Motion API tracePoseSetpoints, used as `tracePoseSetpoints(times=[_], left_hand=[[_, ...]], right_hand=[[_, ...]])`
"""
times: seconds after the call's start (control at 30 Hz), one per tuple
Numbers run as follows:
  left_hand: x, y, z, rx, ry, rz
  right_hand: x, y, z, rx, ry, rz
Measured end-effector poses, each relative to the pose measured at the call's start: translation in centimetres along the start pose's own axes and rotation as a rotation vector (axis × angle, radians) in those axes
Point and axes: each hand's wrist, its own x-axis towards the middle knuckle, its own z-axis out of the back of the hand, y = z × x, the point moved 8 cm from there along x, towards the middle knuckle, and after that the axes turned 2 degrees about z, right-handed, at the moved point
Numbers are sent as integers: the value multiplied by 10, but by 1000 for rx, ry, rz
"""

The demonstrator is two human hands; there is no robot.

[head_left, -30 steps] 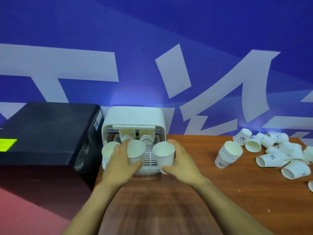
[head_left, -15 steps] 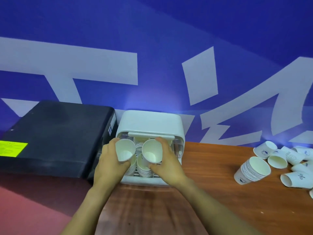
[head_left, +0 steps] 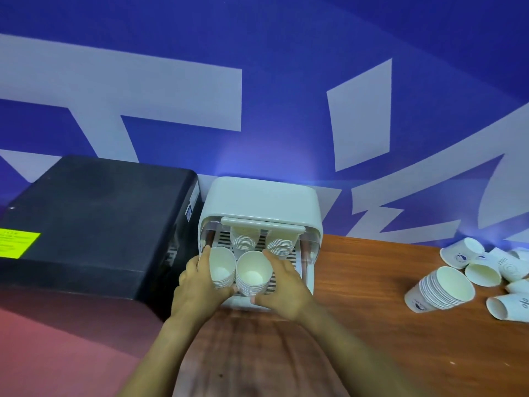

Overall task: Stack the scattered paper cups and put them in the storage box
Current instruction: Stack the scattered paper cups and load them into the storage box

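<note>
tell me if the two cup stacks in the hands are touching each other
Touching. The head view shows the left cup stack and the right cup stack pressed rim to rim, no gap between, at the storage box front.

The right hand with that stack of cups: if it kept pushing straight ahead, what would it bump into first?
Probably the cup stack at the back right of the storage box. The right hand points into the box with its front stack, and that rear stack stands in line, though depth is hard to judge.

White paper cups (head_left: 446, 287) with blue logos, a cream storage box (head_left: 259, 200), reddish-brown woodgrain table (head_left: 372, 325), and a blue-and-white wall (head_left: 257, 81).
</note>
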Motion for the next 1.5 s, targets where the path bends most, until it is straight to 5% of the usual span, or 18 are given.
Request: tracePoseSetpoints(times=[0.2,0.4,0.73,1.5], left_hand=[[-8,-9,6,49,17,-4],[-50,-55,10,-32,-159,-272],[-107,-135,-71,-104,138,-424],[-205,-444,-398,99,334,-517]], right_hand=[[-8,2,16,16,-16,37],[-52,-22,43,59,-46,26],[-108,-63,103,25,-96,44],[-229,-450,327,75,-136,-175]])
